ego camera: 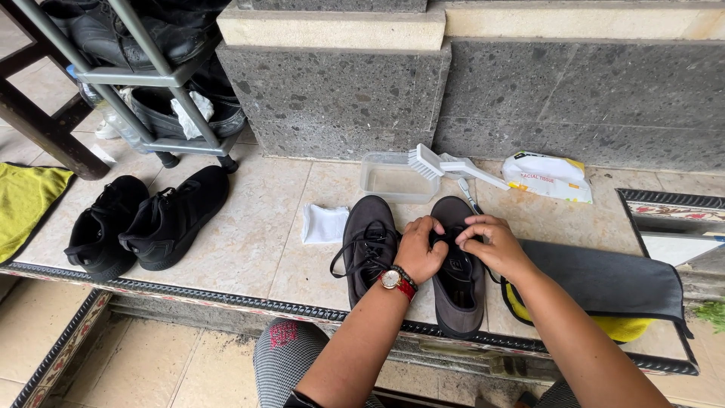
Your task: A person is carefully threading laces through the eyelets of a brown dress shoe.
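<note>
Two dark grey sneakers stand side by side on a tiled ledge (249, 249). The left sneaker (368, 238) is laced, with loose lace ends. Both hands work at the tongue and lace area of the right sneaker (459, 291). My left hand (420, 249), with a red-strapped watch on its wrist, pinches the lace near the top eyelets. My right hand (491, 242) holds the lace on the shoe's other side. The fingers hide the lace itself.
A clear plastic tub (393, 181) with a white brush (453, 165) across it sits behind the shoes, beside a tissue pack (547, 175). A white cloth (325, 224), a pair of black sneakers (143, 219), a dark cloth (604, 279), a yellow cloth (23, 200) and a shoe rack (143, 75) surround them.
</note>
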